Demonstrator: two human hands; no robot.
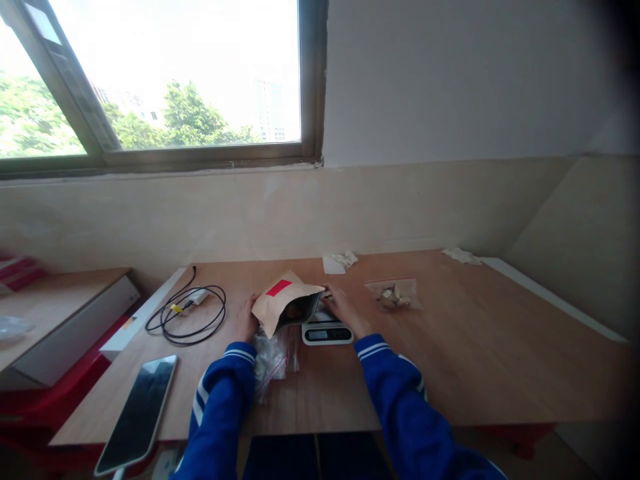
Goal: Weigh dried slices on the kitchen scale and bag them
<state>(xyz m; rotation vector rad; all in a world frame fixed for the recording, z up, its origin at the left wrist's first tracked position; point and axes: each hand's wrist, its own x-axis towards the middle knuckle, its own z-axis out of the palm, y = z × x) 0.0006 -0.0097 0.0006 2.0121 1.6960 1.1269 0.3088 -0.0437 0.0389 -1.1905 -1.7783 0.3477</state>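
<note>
A brown kraft paper bag (280, 308) with a red label is held tilted, its dark open mouth facing me and to the right. What lies inside is too dim to make out. My left hand (245, 321) grips the bag's left side. At its right edge, by the mouth, the fingers of my right hand (347, 312) are closed on it, with the fingertips partly hidden. Just below and to the right sits a small white digital scale (327, 335) with a dark display. Crumpled clear zip bags (273, 360) lie under the paper bag, beside my left wrist.
Right of the scale lies a clear zip bag (394, 295) of brownish pieces. A coiled black cable (187, 315) and a phone (137, 410) are on the left. White paper scraps (341, 262) rest near the wall. Another table (65, 300) stands further left.
</note>
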